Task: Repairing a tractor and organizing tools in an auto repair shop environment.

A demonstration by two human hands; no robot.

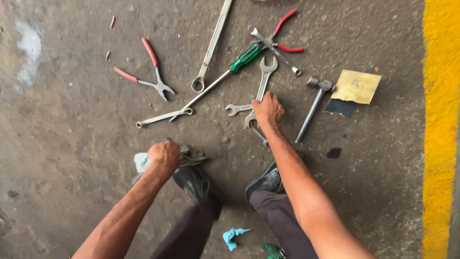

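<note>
Head view: my left hand (164,156) fisted on one rag (189,156); right hand (268,110) closed over one of five wrenches (262,86). Two pliers (151,74), one screwdriver (230,71), one hammer (314,105).

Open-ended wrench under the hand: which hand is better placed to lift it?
Right. The right hand already rests on the open-ended wrench; the left hand is off to the side, clutching a rag.

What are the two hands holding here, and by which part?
The left hand grips a bunched grey rag by its middle. The right hand rests on the wrenches on the floor; whether it grips one cannot be told.
</note>
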